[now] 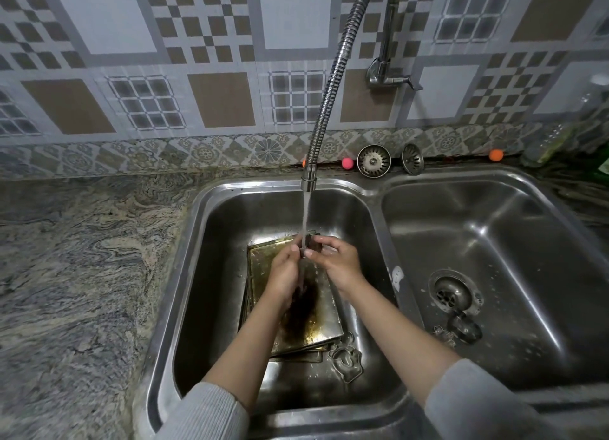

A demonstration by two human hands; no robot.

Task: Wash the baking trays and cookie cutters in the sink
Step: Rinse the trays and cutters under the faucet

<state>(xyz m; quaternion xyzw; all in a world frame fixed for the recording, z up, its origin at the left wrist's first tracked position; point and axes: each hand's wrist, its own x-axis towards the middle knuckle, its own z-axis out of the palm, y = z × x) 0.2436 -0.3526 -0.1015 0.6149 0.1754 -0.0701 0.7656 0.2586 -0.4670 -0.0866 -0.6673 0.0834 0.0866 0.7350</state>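
Small dark object (307, 245), likely a cookie cutter, too blurred by water to be sure, held under the stream in the left basin (211, 274). Left hand (286, 271) and right hand (336, 261) together, fingertips pinching the object from both sides, hands touching.

Below the hands: stack of baking trays (316, 321) flat on the basin floor, top one stained brown and gold, corners slightly fanned. Tray stack leaves open floor toward 9 o'clock and 6 o'clock; its right edge runs near the basin's right wall.

Cookie cutter (346, 360) lies at 5 o'clock of the trays, just beside the stack's near corner.

Spring-coil faucet hose (329, 90) drops from 12 o'clock, nozzle just above the basin's back rim, water running.

Right basin (527, 242): drain (453, 293) near its left wall, two more cutters (459, 329) at 6 o'clock of the drain; the rest of the floor is open, wet.

Back ledge at 12 o'clock: two strainer plugs (374, 160), a pink ball (347, 163), an orange ball (496, 155).

Granite table (82, 258) at 9 o'clock of the sink.
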